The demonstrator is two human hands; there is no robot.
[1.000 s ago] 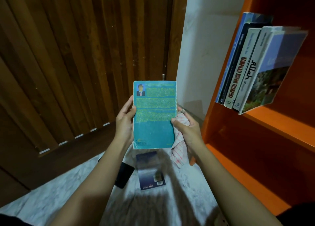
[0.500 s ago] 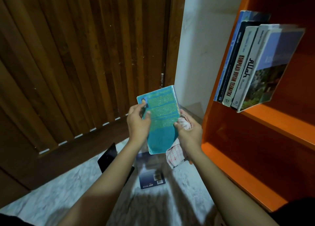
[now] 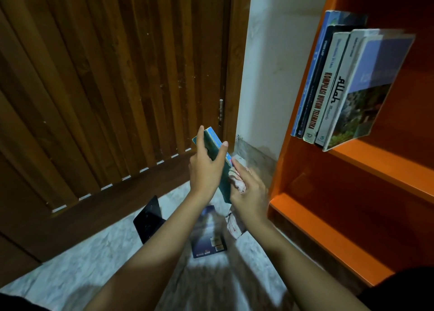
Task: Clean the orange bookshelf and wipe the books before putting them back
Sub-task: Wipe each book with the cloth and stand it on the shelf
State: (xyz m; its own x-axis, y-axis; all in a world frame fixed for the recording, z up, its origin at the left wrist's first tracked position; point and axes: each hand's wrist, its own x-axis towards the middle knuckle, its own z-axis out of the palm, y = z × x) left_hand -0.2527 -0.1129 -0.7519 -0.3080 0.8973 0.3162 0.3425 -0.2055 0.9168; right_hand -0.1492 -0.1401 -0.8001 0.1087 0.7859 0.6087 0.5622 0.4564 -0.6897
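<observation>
Teal book (image 3: 210, 143) between hands (image 3: 204, 172) (image 3: 250, 194), cloth (image 3: 238, 183) seemingly touching

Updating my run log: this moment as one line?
phase: wiping | left hand: holds teal book | right hand: holds cloth against it | orange bookshelf: books leaning

Pale marbled floor (image 3: 70, 277) carried a dark blue book (image 3: 207, 238), flat, barcode on the face turned up. Just left of it sat a black flat object (image 3: 148, 221), tilted up off the floor, type unclear. Orange bookshelf (image 3: 288, 169) stood at the right. Its upper shelf board (image 3: 387, 169) held a tight row of upright books (image 3: 328, 87) at the left end by the side panel: blue spine, black spine, white "KOMPILASI HUKUM TELEMATIKA" spine (image 3: 320, 99), white "Allah" spine (image 3: 338, 92), and an outermost book with a landscape-photo cover (image 3: 361, 104).
</observation>
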